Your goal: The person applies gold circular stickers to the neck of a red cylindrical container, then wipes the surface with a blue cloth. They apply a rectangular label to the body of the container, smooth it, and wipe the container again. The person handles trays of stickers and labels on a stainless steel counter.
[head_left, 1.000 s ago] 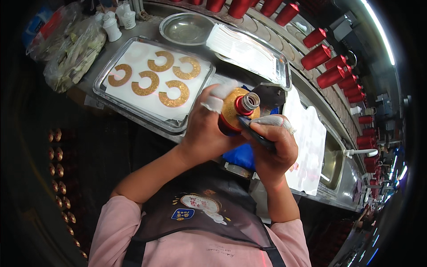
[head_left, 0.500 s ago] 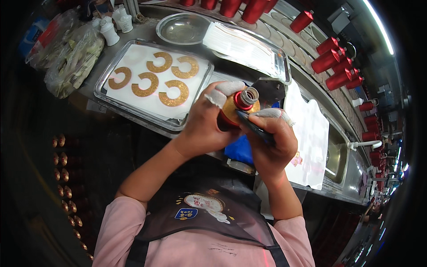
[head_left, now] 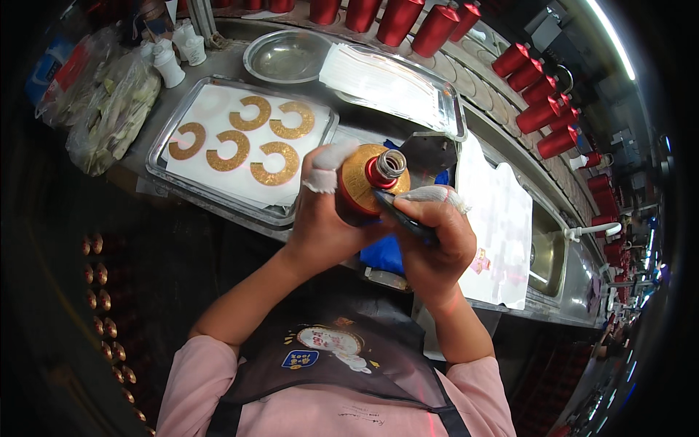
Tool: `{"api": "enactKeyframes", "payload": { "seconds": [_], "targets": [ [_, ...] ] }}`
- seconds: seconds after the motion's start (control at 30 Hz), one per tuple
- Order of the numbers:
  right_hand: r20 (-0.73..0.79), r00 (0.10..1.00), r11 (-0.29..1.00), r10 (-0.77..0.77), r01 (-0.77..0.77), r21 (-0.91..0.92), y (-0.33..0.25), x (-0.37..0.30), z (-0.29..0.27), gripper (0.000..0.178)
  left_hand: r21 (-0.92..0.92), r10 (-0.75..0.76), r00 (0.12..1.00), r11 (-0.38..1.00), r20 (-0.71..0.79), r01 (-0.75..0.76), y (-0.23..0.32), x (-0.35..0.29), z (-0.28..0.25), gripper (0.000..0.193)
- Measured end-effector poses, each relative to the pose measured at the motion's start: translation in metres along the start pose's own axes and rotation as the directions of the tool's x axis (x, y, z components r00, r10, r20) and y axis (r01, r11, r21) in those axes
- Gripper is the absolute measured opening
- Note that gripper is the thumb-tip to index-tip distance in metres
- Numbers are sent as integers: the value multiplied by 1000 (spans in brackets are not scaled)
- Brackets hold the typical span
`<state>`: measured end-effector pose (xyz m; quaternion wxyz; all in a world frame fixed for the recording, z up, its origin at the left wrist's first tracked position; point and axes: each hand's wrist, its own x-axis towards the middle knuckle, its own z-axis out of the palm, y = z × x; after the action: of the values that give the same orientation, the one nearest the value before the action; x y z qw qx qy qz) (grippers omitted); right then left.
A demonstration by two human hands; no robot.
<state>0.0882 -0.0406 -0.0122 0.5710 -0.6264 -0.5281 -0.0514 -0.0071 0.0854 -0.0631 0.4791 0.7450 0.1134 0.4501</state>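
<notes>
My left hand point(head_left: 317, 218), with white wrapping on its thumb, is closed round a red bottle point(head_left: 348, 206) tilted toward me. A gold decal point(head_left: 357, 182) covers the bottle's shoulder, below its bare threaded neck point(head_left: 392, 166). In my right hand point(head_left: 443, 237), its thumb also wrapped in white, is a dark slim tool point(head_left: 409, 218). The tool's tip touches the gold shoulder beside the neck's red base; its exact kind is unclear. Left of my hands, several gold C-shaped decals point(head_left: 275, 163) lie on white paper in a metal tray point(head_left: 156, 149).
Behind stand a round metal bowl point(head_left: 287, 57) and a second tray point(head_left: 457, 109) holding white sheets point(head_left: 382, 80). Red bottles point(head_left: 400, 22) line a conveyor at the back and right. White paper point(head_left: 502, 226) lies beside a sink point(head_left: 551, 251). A plastic bag point(head_left: 120, 109) sits far left.
The view has shifted slightly. The bottle has turned, so more of its gold shoulder shows. The tool's tip stays at the neck's base. Bottles on the conveyor have moved along.
</notes>
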Motion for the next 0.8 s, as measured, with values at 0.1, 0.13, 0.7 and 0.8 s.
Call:
{"api": "enactKeyframes", "payload": {
  "seconds": [0.1,0.13,0.7,0.8],
  "targets": [
    [7,1000,999,-23,23,-29,0,-1,1,30,-49,-18,988,998,152,26,-9,1,-6,81],
    [14,1000,999,3,-2,-35,-1,-2,1,31,-17,-1,984,1000,179,5,-10,1,-6,81],
    [189,928,946,-322,319,47,-13,-10,12,33,34,27,999,999,-35,-25,-21,-19,7,86],
    [-35,981,972,-191,184,-149,-9,-10,1,33,87,78,993,994,-87,-70,-25,-20,11,88]
  ]
}}
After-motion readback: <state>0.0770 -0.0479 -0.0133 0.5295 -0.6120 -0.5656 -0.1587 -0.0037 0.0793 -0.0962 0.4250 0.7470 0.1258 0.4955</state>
